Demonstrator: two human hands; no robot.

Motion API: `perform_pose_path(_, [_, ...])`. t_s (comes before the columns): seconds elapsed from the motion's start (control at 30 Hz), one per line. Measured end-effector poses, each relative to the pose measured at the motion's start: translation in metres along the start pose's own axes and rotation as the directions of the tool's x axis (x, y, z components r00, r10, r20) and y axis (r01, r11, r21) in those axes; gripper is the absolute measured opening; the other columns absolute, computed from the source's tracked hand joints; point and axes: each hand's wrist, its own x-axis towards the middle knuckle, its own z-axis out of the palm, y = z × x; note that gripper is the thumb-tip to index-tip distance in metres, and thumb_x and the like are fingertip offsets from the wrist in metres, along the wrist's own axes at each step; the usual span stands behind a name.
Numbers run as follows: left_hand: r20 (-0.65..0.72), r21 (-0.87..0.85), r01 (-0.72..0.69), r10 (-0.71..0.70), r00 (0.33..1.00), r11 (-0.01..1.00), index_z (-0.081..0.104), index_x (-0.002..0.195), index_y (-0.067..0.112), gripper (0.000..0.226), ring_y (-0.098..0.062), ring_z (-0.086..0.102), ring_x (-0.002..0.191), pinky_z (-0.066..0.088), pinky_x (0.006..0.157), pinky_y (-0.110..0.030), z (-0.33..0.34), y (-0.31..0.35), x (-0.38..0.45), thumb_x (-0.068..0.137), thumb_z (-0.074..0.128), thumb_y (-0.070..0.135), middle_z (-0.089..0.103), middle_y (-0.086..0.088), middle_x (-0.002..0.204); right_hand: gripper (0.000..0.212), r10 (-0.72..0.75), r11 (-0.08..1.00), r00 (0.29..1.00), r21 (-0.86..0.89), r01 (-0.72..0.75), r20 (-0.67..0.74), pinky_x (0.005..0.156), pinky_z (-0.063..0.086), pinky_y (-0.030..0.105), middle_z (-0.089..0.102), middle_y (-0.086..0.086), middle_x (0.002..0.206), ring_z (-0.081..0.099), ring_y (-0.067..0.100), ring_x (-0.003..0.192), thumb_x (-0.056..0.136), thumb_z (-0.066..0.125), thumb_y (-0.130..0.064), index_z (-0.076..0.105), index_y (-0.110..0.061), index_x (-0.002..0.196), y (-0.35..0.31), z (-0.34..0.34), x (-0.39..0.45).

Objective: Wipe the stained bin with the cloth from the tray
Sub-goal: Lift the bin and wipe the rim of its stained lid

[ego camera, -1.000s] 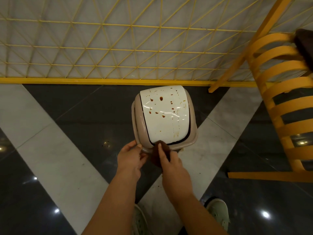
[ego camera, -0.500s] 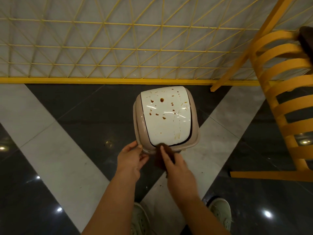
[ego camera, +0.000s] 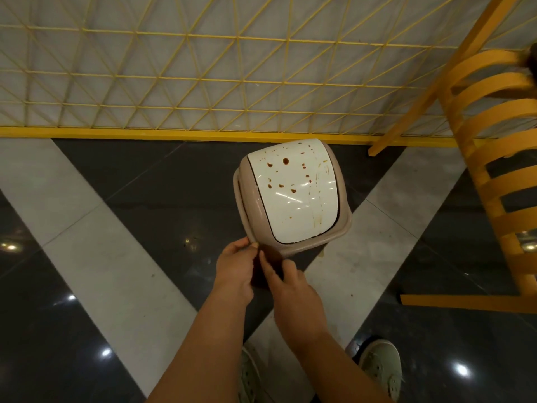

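Hands meet at the near rim of a small beige plastic bin [ego camera: 344, 225] with a glossy white swing lid [ego camera: 293, 193], which stands on the polished floor of dark and pale stone tiles [ego camera: 96, 257] just beyond the fingertips. The left hand [ego camera: 235, 269] curls its fingers against the bin's near left corner, thumb at the rim. The right hand [ego camera: 293, 289] is closed around a dark brown cloth [ego camera: 271, 258], forefinger stretched along it; the cloth sits between the two hands and presses on the bin's near edge, though most of it is hidden by the fingers, so its full shape is hard to make out. Brown spots and streaks dot the lid, thickest on the half far from the hands. Beyond the bin runs a yellow wire-grid fence [ego camera: 203, 82]. To the right of the hands stands a yellow slatted chair [ego camera: 494, 141]. Below the forearms, two pale green shoes [ego camera: 380, 365] show on the floor.
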Motion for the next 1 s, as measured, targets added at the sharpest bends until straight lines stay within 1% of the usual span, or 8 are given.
perform_pose_path(0.13, [-0.01, -0.013, 0.009, -0.009, 1.0, 1.0, 0.068, 0.104, 0.017, 0.018, -0.028, 0.064, 0.104, 0.051, 0.097, -0.047, 0.001, 0.0, -0.001, 0.092, 0.059, 0.006, 0.07, -0.011, 0.109, 0.078, -0.008, 1.0, 1.0, -0.004, 0.008, -0.03, 0.099, 0.046, 0.029, 0.027, 0.006, 0.142, 0.042, 0.019, 0.121, 0.098, 0.047, -0.014, -0.005, -0.036, 0.152, -0.004, -0.002, 0.002])
perform_pose_path(0.23, [0.036, -0.049, 0.004, -0.002, 0.999, 0.999, 0.066, 0.11, 0.012, 0.022, -0.028, 0.069, 0.093, 0.055, 0.086, -0.042, -0.001, 0.002, -0.001, 0.092, 0.057, 0.002, 0.072, -0.014, 0.106, 0.078, -0.001, 1.0, 0.998, -0.013, 0.0, -0.07, 0.101, 0.045, 0.029, 0.03, 0.004, 0.143, 0.043, 0.019, 0.123, 0.096, 0.049, -0.015, 0.0, -0.041, 0.151, 0.019, -0.009, -0.005])
perform_pose_path(0.33, [0.068, -0.037, -0.009, 0.012, 0.998, 0.999, 0.063, 0.114, 0.011, 0.023, -0.025, 0.071, 0.091, 0.052, 0.095, -0.042, -0.002, 0.003, -0.001, 0.094, 0.056, 0.003, 0.072, -0.012, 0.106, 0.079, 0.115, 0.993, 0.985, -0.015, -0.118, -0.129, 0.098, 0.046, 0.026, 0.033, 0.003, 0.141, 0.043, 0.016, 0.122, 0.096, 0.05, -0.016, -0.002, -0.041, 0.151, 0.046, -0.017, -0.008])
perform_pose_path(0.47, [0.06, -0.042, -0.029, 0.032, 0.998, 0.999, 0.061, 0.121, 0.009, 0.028, -0.026, 0.071, 0.09, 0.056, 0.084, -0.038, -0.001, 0.001, -0.005, 0.094, 0.055, 0.003, 0.071, -0.017, 0.11, 0.08, 0.071, 0.997, 0.994, 0.009, -0.07, -0.086, 0.105, 0.044, 0.032, 0.026, 0.005, 0.147, 0.041, 0.019, 0.128, 0.095, 0.051, -0.013, 0.0, -0.037, 0.151, 0.02, -0.015, 0.002])
perform_pose_path(0.53, [0.04, -0.052, -0.034, 0.036, 0.999, 0.998, 0.062, 0.122, 0.009, 0.028, -0.028, 0.071, 0.093, 0.056, 0.086, -0.04, -0.002, 0.003, -0.007, 0.095, 0.054, 0.003, 0.071, -0.017, 0.109, 0.082, 0.059, 0.998, 0.994, 0.033, -0.057, -0.088, 0.104, 0.044, 0.032, 0.023, 0.005, 0.147, 0.041, 0.019, 0.127, 0.096, 0.051, -0.013, -0.005, -0.037, 0.151, 0.009, -0.01, 0.005])
perform_pose_path(0.73, [0.027, -0.07, -0.016, 0.017, 0.999, 0.997, 0.063, 0.116, 0.008, 0.023, -0.027, 0.07, 0.092, 0.057, 0.082, -0.037, 0.006, 0.001, -0.012, 0.095, 0.054, 0.002, 0.071, -0.018, 0.106, 0.085, 0.003, 1.0, 0.999, 0.002, -0.003, 0.035, 0.089, 0.048, 0.027, 0.027, 0.005, 0.137, 0.045, 0.018, 0.112, 0.097, 0.043, -0.009, -0.022, -0.033, 0.147, 0.008, 0.004, -0.014])
perform_pose_path(0.83, [0.02, -0.069, -0.019, 0.02, 1.0, 0.997, 0.063, 0.113, 0.008, 0.021, -0.028, 0.068, 0.101, 0.052, 0.095, -0.04, 0.009, -0.002, -0.009, 0.094, 0.056, 0.0, 0.069, -0.017, 0.112, 0.078, 0.019, 1.0, 1.0, 0.017, -0.019, 0.021, 0.087, 0.05, 0.027, 0.031, 0.005, 0.135, 0.046, 0.018, 0.109, 0.098, 0.041, -0.01, -0.013, -0.032, 0.15, 0.006, 0.012, -0.011])
perform_pose_path(1.0, [0.012, -0.047, -0.037, 0.038, 0.999, 0.998, 0.064, 0.114, 0.011, 0.023, -0.028, 0.068, 0.095, 0.056, 0.074, -0.036, 0.002, 0.002, -0.007, 0.095, 0.054, 0.003, 0.07, -0.015, 0.105, 0.091, -0.07, 0.997, 0.987, 0.021, 0.074, -0.145, 0.066, 0.056, 0.028, 0.05, 0.006, 0.122, 0.058, 0.019, 0.088, 0.083, 0.064, -0.006, 0.01, -0.029, 0.152, 0.013, 0.015, -0.007])
